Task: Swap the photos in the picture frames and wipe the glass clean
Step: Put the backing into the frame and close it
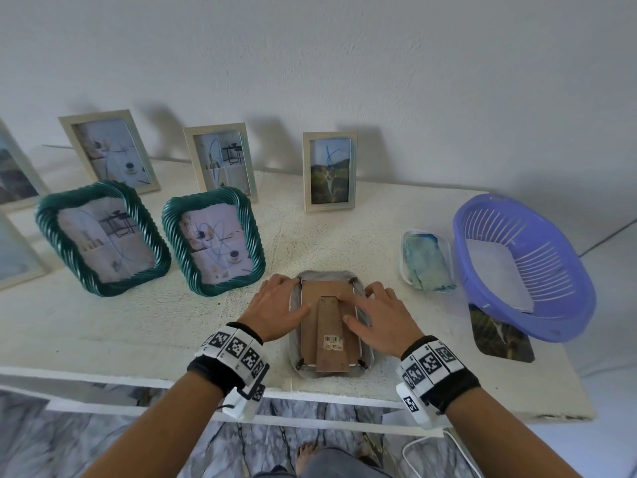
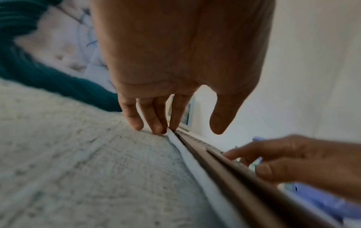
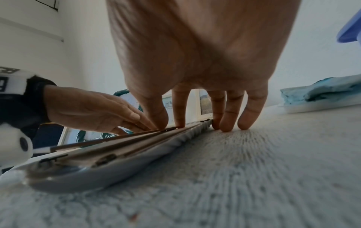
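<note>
A grey-rimmed picture frame [image 1: 312,339] lies face down near the table's front edge, its brown backing board and stand [image 1: 331,353] facing up. My left hand [image 1: 293,294] rests on its left side, fingertips at the top-left corner clip and thumb on the board. My right hand [image 1: 358,307] presses from the right, index finger on the top of the stand, thumb on the board. The left wrist view shows my left hand [image 2: 175,120] touching the frame [image 2: 224,172] at its edge. In the right wrist view my right hand [image 3: 175,120] presses flat on the frame [image 3: 121,155]. A loose landscape photo [image 1: 499,336] lies to the right.
Two green twisted frames [image 1: 103,239] [image 1: 213,244] stand at the left. Pale frames [image 1: 110,151] [image 1: 220,160] [image 1: 329,170] lean by the wall. A blue-stained cloth in a white tray [image 1: 427,262] and a purple basket [image 1: 524,267] sit at the right.
</note>
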Demonstrator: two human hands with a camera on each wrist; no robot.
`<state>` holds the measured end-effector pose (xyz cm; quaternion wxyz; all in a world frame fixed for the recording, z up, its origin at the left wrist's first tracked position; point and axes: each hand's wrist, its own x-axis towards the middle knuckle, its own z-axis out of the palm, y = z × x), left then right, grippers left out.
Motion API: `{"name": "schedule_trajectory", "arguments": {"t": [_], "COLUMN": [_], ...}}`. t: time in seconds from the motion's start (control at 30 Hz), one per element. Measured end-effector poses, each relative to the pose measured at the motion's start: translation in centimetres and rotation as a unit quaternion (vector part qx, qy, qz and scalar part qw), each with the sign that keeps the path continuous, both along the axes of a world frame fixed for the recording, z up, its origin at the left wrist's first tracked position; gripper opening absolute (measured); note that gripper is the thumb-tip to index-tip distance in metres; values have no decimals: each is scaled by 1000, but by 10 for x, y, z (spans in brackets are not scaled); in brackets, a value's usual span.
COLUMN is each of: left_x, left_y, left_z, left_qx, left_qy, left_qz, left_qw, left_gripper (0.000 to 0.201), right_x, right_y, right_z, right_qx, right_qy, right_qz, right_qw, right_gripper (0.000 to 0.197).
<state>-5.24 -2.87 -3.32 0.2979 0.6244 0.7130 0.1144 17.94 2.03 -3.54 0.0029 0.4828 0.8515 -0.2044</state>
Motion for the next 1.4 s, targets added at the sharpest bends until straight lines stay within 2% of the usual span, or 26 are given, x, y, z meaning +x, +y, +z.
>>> {"name": "schedule_trajectory", "arguments": {"t": [0.07, 0.1, 0.2, 0.23, 0.37, 0.43, 0.5, 0.6, 0.7, 0.77, 0.83, 0.87, 0.97, 1.03, 1.1, 1.2, 1.27, 1.33, 1.4], "left_x": [-4, -5, -9, -9, -5, -4, -2, 4, 7, 9, 14, 18, 27, 34, 40, 44, 39, 30, 22], "left_y": [2, 3, 7, 7, 5, 3, 0, -9, -17, -20, -21, -23, -26, -29, -30, -29, -26, -24, -26], "left_z": [3, 3, 2, 1, 0, -1, 0, 1, -1, 2, 12, 21, 47, 62, 70, 63, 43, 18, -1], "left_qx": [-17, -25, -40, -42, -34, -29, -16, 15, 12, 0, -5, 4, 56, 96, 117, 114, 117, 119, 124], "left_qy": [-68, -94, -135, -138, -142, -129, -117, -139, -208, -295, -383, -405, -443, -460, -471, -452, -370, -238, -154], "left_qz": [32, 43, 55, 56, 68, 67, 66, 121, 194, 247, 292, 300, 291, 271, 217, 121, 80, 56, 31], "left_qw": [997, 994, 989, 988, 987, 989, 991, 983, 959, 923, 876, 864, 846, 840, 847, 876, 918, 962, 980], "left_gripper": [94, 91, 63, 62, 95, 98, 85, 49, 40, 37, 31, 29, 34, 37, 35, 31, 26, 30, 39], "right_x": [-1, -1, -1, -1, -2, -2, -3, -7, -16, -22, -27, -29, -32, -32, -27, -13, -2, 8, 14], "right_y": [0, 0, 2, 2, 2, 2, 0, -9, -26, -37, -47, -50, -56, -56, -55, -52, -50, -48, -47], "right_z": [0, 0, 2, 2, 2, 2, 4, 8, 9, 11, 15, 18, 37, 51, 60, 62, 61, 56, 47], "right_qx": [2, 4, 4, 4, 0, 3, 9, 41, 89, 84, 28, -3, -74, -136, -181, -235, -260, -281, -307], "right_qy": [-4, -5, -7, -9, -13, -15, -22, -40, -45, -15, 29, 56, 154, 223, 287, 370, 400, 438, 470], "right_qz": [2, 3, 5, 6, 7, 8, 8, -6, -7, 1, -6, -20, -80, -118, -146, -163, -160, -179, -210], "right_qw": [1000, 1000, 1000, 1000, 1000, 1000, 1000, 998, 995, 996, 999, 998, 982, 958, 929, 884, 864, 835, 801], "right_gripper": [45, 44, 44, 44, 44, 44, 43, 44, 43, 42, 46, 51, 75, 83, 71, 40, 30, 27, 23]}}
